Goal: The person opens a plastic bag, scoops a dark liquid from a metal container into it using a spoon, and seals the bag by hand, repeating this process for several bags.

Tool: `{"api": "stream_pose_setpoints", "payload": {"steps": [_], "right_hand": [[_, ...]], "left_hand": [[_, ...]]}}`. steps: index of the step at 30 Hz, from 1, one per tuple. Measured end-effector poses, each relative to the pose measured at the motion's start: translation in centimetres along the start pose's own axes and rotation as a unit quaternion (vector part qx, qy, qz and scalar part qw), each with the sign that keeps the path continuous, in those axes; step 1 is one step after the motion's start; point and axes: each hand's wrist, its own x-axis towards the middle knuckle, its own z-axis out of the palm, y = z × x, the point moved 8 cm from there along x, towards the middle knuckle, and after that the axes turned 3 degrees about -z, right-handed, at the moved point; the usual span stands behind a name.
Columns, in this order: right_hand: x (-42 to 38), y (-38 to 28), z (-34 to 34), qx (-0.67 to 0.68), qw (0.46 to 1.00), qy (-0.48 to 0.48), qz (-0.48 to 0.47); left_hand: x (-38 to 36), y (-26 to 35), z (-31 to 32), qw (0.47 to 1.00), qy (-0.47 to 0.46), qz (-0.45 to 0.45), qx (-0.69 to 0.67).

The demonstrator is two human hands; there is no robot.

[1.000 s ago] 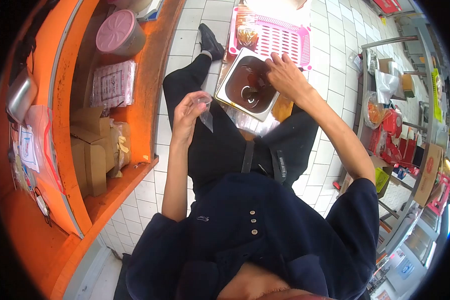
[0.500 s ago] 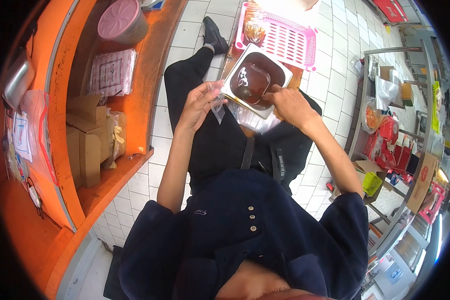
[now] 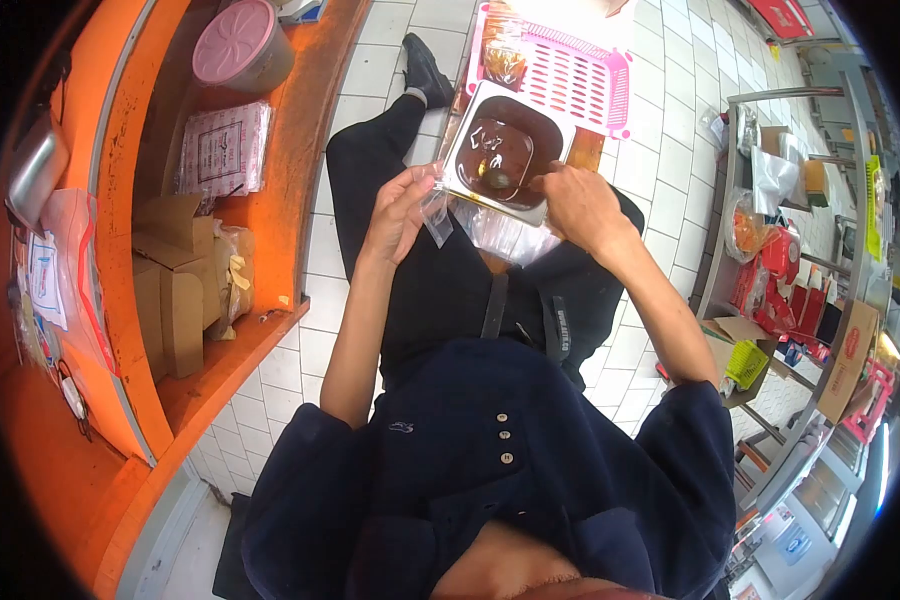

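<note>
Steadying the clear bag (image 3: 437, 218) beside the tub (image 3: 496, 206) limits spills; left grip (image 3: 400, 208) pinches it; cannot tell right grip's (image 3: 582, 208) hold.

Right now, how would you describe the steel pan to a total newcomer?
Find the black trousers. Between their legs, just nearer than the pink slotted basket, stands a squarish steel pan. Unlike the basket, it has solid walls and holds dark brown liquid.
</note>
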Motion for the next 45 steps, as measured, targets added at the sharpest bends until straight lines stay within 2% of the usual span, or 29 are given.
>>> {"api": "stream_pose_setpoints", "payload": {"steps": [1,3,4,7,10,13,14,15,17,19,21,23,25,27,29,30,31,33,37,38,40,41,43,44,45], "right_hand": [[-0.2,0.1,-0.2,0.001,1.000,-0.001,0.000],[-0.5,1.4,-1.5,-0.073,0.995,0.019,0.071],[-0.2,2.0,-1.5,-0.067,0.992,0.034,0.102],[0.8,1.4,-1.0,-0.054,0.990,0.096,0.090],[0.7,-0.1,0.3,0.016,0.997,0.071,0.035],[0.1,0.4,-0.7,0.020,0.997,0.058,0.038],[0.1,1.2,-1.2,0.023,0.994,0.049,0.092],[0.5,1.4,-0.8,0.023,0.994,0.050,0.093],[1.6,2.0,0.2,-0.003,0.993,0.080,0.091],[1.3,1.1,0.1,0.022,0.994,0.086,0.069],[0.8,0.0,0.5,0.038,0.998,0.048,0.016],[0.6,0.5,-0.4,0.023,0.998,0.051,0.030],[1.0,2.5,-1.1,0.022,0.989,0.047,0.140],[1.3,2.3,-0.4,0.024,0.990,0.079,0.117],[1.1,0.1,-0.3,0.064,0.993,0.097,0.014],[0.7,-0.1,-0.2,0.063,0.994,0.091,-0.004],[0.3,0.3,-0.5,0.064,0.994,0.090,-0.005],[-0.4,1.6,-0.4,0.046,0.997,-0.005,0.055],[0.8,2.5,-1.2,-0.017,0.989,0.054,0.135],[0.9,2.4,-0.4,-0.016,0.989,0.055,0.136],[1.1,0.8,0.2,0.030,0.996,0.065,0.056],[0.7,1.1,0.2,0.029,0.996,0.065,0.056],[-0.5,1.7,0.0,0.043,0.997,-0.022,0.060],[-0.6,2.5,-0.2,0.006,0.998,0.017,0.060],[-0.2,2.4,0.0,0.007,0.998,0.017,0.061]], "left_hand": [[0.0,-0.1,-0.1,1.000,0.001,-0.001,-0.001],[0.0,-0.2,-0.2,1.000,0.003,-0.003,-0.001],[0.0,-0.2,-0.1,1.000,0.001,-0.002,-0.002],[0.1,0.0,0.3,1.000,-0.003,0.001,-0.010],[0.1,0.1,0.7,1.000,-0.006,-0.001,-0.019],[-0.1,-0.3,0.4,1.000,-0.007,-0.006,-0.013],[0.0,-0.4,0.3,1.000,-0.011,-0.006,-0.010],[-0.1,-0.4,0.4,1.000,-0.012,-0.007,-0.009],[-0.1,-0.2,0.6,1.000,-0.007,-0.003,-0.009],[0.1,-0.2,0.5,1.000,-0.011,-0.003,-0.008],[0.1,-0.3,0.5,1.000,-0.014,-0.004,-0.010],[0.0,-0.3,0.5,1.000,-0.013,-0.005,-0.006],[-0.1,-0.3,0.4,1.000,-0.013,-0.005,-0.004],[0.0,0.0,0.7,1.000,-0.016,-0.003,-0.001],[-0.1,0.2,0.9,1.000,-0.009,0.000,0.000],[-0.1,0.0,0.8,1.000,-0.009,0.000,0.000],[-0.1,-0.1,0.7,1.000,-0.006,-0.002,0.004],[-0.3,-0.2,0.5,1.000,-0.001,-0.004,0.011],[-0.2,-0.1,0.8,1.000,-0.009,-0.003,-0.001],[-0.2,0.0,0.7,1.000,-0.010,-0.003,-0.001],[-0.2,0.0,0.8,1.000,-0.008,0.000,-0.001],[-0.2,0.0,0.7,1.000,-0.004,0.002,-0.002],[-0.1,-0.1,0.6,1.000,-0.008,0.001,-0.007],[-0.2,-0.2,0.7,1.000,-0.013,-0.002,-0.010],[-0.3,-0.2,0.7,1.000,-0.013,-0.003,-0.010]]}}
